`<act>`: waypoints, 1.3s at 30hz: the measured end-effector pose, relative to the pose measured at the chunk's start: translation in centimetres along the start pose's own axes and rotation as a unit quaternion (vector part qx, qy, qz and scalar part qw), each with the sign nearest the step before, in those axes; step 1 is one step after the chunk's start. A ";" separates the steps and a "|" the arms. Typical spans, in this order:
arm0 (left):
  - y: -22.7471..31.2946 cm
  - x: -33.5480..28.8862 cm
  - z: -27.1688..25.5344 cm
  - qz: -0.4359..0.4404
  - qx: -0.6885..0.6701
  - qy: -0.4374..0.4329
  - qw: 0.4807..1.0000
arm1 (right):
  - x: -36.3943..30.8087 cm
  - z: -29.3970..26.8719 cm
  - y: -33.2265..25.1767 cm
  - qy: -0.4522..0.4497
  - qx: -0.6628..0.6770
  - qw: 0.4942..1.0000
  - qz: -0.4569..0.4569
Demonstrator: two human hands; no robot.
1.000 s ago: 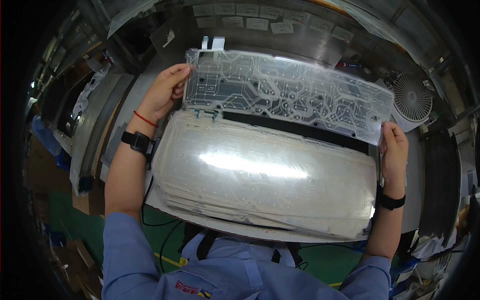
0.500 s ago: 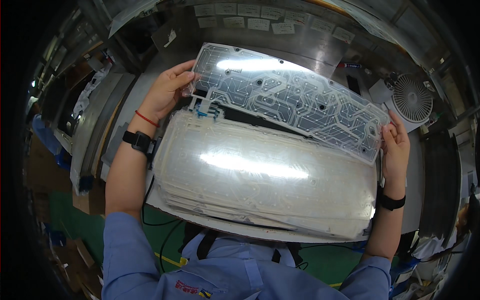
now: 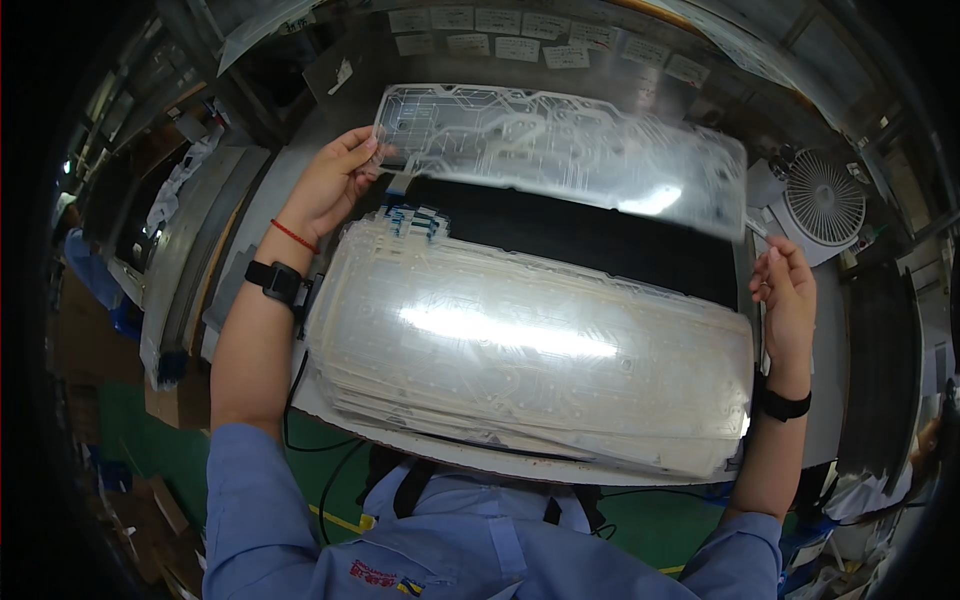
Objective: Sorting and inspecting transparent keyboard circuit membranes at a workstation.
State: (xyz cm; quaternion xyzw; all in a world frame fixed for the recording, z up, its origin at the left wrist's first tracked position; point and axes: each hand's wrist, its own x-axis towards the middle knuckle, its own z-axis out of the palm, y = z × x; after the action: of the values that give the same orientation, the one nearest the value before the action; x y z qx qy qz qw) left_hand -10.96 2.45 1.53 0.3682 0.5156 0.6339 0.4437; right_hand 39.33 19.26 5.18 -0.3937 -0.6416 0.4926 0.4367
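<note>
Holding a clear flexible sheet (image 3: 560, 150) printed with pale circuit lines, the left hand (image 3: 330, 185) pinches the sheet's near-left corner, its fingers (image 3: 362, 150) closed on the edge with the thumb underneath. The sheet spreads away from those fingers toward the right and lies tilted over a black panel (image 3: 580, 235), far edge higher, so that it catches the overhead light; gripping it by the corner alone appears to keep the printed area untouched.

The right hand (image 3: 785, 295) sits at the sheet's right end, just below its lower right corner. Its fingers (image 3: 778, 262) are loosely curled; whether they touch the sheet or the stack edge cannot be told from this view.

Directly below both hands, toward the body, rests a thick stack of similar translucent sheets (image 3: 530, 350), squared up and reaching from wrist to wrist. Small blue tabs (image 3: 412, 218) show at the stack's upper left corner, just beside the left fingers. The stack lies within easy reach of both hands, so a single sheet can be drawn off without stretching.

A black wristband (image 3: 275, 282) and a red string (image 3: 293, 236) circle the left wrist; a black band (image 3: 782, 405) circles the right. Beyond the right fingers, a small white fan (image 3: 825, 200) stands on the grey tabletop (image 3: 255, 215). Paper labels (image 3: 520, 45) hang in a row past the sheet's far edge.
</note>
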 end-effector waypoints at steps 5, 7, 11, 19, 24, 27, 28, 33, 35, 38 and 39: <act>0.8 -0.7 2.3 0.005 -0.023 0.085 0.996 | -1.0 -0.7 -0.1 -0.140 -0.196 0.970 0.018; 0.8 -0.8 1.7 0.007 -0.011 0.058 0.998 | -1.7 0.3 -1.8 -0.204 -0.268 0.942 -0.011; 0.9 -1.1 1.9 -0.013 0.015 0.039 0.999 | -1.9 0.7 -2.0 -0.265 -0.328 0.904 -0.070; 0.9 -1.0 1.6 -0.030 0.038 0.024 0.999 | -1.9 0.3 -1.7 -0.254 -0.274 0.923 -0.092; 1.3 -1.3 2.0 -0.048 0.016 -0.010 0.999 | -1.4 0.0 -1.0 -0.189 -0.222 0.942 -0.167; 1.5 -1.4 2.3 -0.063 0.015 -0.063 0.996 | -1.1 -0.5 -0.6 -0.153 -0.205 0.955 -0.152; 1.5 -1.5 2.3 -0.065 0.018 -0.083 0.994 | -1.0 -0.6 -0.5 -0.146 -0.204 0.958 -0.137; 1.3 -1.7 2.5 -0.033 0.111 -0.089 0.989 | -0.7 -0.8 -0.1 -0.130 -0.183 0.971 -0.083; 1.3 -1.7 2.5 -0.033 0.103 -0.084 0.991 | -0.7 -0.7 -0.2 -0.144 -0.166 0.973 -0.066; 1.3 -1.6 2.5 -0.041 0.095 -0.069 0.992 | -0.7 -0.7 -0.1 -0.169 -0.169 0.969 -0.065; 1.1 -1.4 2.3 -0.043 0.099 -0.061 0.992 | -0.6 -0.8 0.0 -0.179 -0.176 0.966 -0.069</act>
State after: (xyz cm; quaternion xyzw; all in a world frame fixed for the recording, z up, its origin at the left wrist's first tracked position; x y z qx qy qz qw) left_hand -8.57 1.77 3.07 0.4256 0.5629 0.5364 0.4629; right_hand 40.30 18.90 5.20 -0.3247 -0.8113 0.4033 0.2715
